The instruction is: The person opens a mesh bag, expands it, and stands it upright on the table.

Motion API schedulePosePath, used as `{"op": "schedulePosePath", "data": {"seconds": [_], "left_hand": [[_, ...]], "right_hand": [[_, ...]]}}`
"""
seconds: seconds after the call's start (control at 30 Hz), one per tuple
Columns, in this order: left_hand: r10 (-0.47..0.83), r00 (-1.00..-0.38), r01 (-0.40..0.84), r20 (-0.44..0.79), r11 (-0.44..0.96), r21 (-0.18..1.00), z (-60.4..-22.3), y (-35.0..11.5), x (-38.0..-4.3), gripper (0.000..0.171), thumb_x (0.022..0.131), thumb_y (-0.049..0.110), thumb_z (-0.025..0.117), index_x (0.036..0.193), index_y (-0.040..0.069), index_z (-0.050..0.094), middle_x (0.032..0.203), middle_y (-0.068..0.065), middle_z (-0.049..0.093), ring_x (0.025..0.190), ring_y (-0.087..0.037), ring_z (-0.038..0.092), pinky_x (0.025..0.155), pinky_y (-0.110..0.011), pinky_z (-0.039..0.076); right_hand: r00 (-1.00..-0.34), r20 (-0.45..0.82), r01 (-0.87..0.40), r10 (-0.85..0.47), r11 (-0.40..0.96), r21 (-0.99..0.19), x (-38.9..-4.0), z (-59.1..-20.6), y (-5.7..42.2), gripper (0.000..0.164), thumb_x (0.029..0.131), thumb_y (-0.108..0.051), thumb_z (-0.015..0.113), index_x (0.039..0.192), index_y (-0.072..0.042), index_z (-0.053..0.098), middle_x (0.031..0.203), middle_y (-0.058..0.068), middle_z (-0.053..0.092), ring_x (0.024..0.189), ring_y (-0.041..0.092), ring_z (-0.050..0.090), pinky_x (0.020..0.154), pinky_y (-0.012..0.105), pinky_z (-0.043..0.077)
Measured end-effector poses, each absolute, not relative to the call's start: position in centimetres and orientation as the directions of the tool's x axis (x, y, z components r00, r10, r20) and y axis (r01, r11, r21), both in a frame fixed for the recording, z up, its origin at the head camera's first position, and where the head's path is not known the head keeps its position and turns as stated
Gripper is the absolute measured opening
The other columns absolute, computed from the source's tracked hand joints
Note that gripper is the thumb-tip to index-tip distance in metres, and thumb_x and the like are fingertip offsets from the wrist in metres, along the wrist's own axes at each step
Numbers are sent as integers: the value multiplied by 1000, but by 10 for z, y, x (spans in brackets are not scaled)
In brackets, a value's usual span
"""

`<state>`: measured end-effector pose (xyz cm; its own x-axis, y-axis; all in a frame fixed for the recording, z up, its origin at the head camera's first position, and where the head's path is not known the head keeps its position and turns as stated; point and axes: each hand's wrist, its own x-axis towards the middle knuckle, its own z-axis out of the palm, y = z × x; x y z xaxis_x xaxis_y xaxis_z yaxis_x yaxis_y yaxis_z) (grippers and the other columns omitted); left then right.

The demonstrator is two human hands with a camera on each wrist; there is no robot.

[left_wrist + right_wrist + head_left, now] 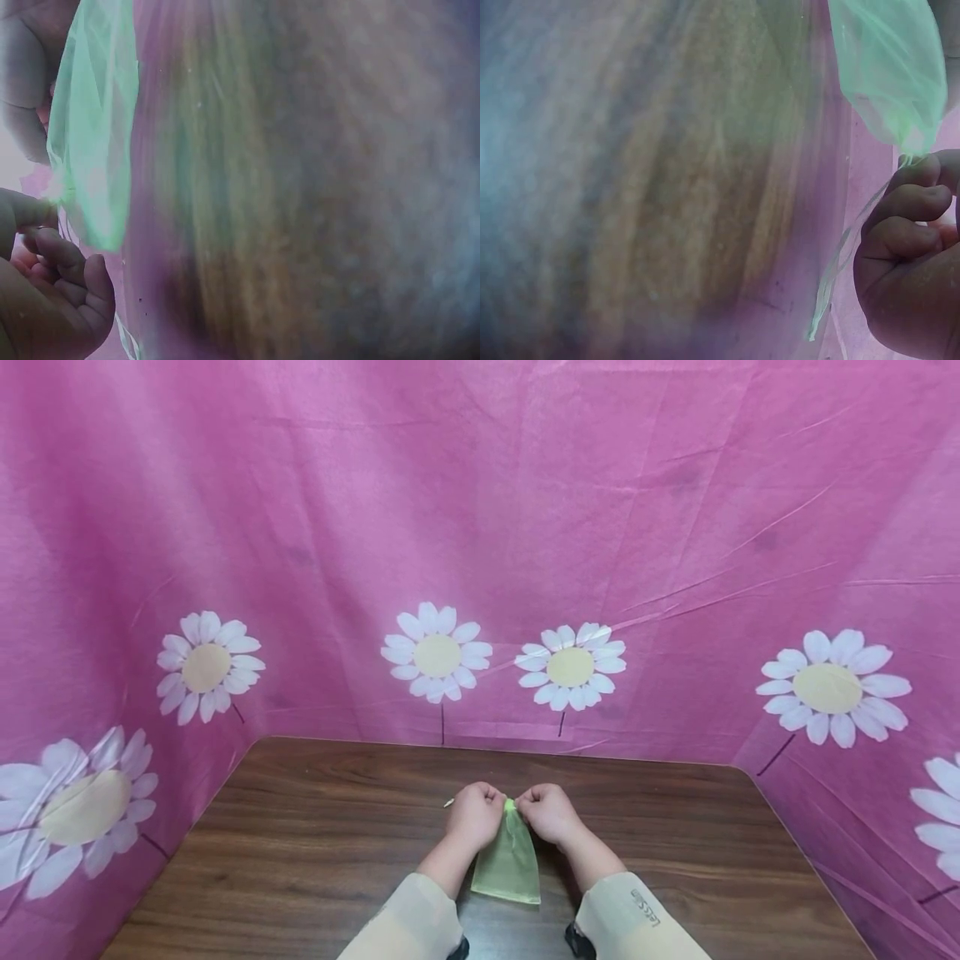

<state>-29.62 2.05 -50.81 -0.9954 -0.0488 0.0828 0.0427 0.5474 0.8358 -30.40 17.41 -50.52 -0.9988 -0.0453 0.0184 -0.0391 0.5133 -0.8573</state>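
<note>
A sheer light-green drawstring pouch (pixel 508 870) hangs between my hands, its top gathered tight and its wide bottom edge toward me. At the left of the gathered neck, my left hand (pixel 477 817) pinches the drawstring between thumb and forefinger. My right hand (pixel 551 815) pinches it on the other side, close to the neck. In the right wrist view, a thin length of drawstring (pixel 829 279) trails down from the right fingers. The left wrist view has the pouch (pixel 97 127) beside the left hand (pixel 56 296), with the other fingers loosely curled. Nothing shows inside the pouch's thin fabric.
Beneath the hands is a dark brown wood-grain table (pixel 315 827). A pink cloth (pixel 480 527) printed with white daisies surrounds its back and sides. A small pale string end (pixel 448 803) shows just left of the left hand.
</note>
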Motion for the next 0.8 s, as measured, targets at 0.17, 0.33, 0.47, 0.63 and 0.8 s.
{"op": "schedulePosePath", "data": {"seconds": [0.17, 0.33, 0.47, 0.63, 0.8], "left_hand": [[-60, -993, 58, 106, 536, 842, -507, 22, -293, 13, 99, 13, 70, 86, 11, 71, 78, 1, 66, 71, -15, 60, 66, -37, 51], [-66, -991, 68, 120, 525, 848, -507, 23, -292, 14, 100, 12, 69, 87, 10, 69, 77, 1, 65, 71, -14, 59, 66, -37, 51], [-77, -988, 73, 132, 523, 849, -507, 23, -292, 14, 101, 12, 69, 87, 10, 69, 78, 1, 65, 71, -14, 60, 66, -37, 52], [-88, -987, 67, 132, 524, 849, -507, 23, -293, 13, 101, 13, 69, 88, 12, 70, 81, 1, 68, 73, -15, 62, 69, -38, 53], [-91, -985, 75, 143, 522, 850, -508, 21, -291, 13, 101, 13, 69, 88, 12, 69, 82, -1, 68, 73, -16, 61, 67, -38, 52]], "right_hand": [[-998, 37, -54, -43, 523, -851, -303, -505, 174, 17, 90, -1, 66, 73, 0, 70, 87, 8, 74, 78, 14, 60, 71, 31, 50], [-998, 52, -69, -47, 523, -849, -303, -504, 174, 17, 89, 0, 66, 72, -1, 69, 87, 9, 75, 77, 14, 61, 71, 31, 51], [-998, 52, -68, -45, 522, -850, -303, -503, 174, 15, 88, 0, 65, 74, -1, 70, 84, 7, 74, 74, 13, 59, 68, 30, 50], [-997, 64, -77, -43, 524, -848, -303, -500, 175, 13, 88, -1, 65, 76, 0, 71, 80, 5, 71, 69, 13, 57, 64, 30, 49], [-997, 64, -82, -52, 519, -851, -301, -497, 172, 13, 88, 0, 64, 77, 0, 71, 75, 3, 68, 66, 13, 55, 61, 29, 47]]}}
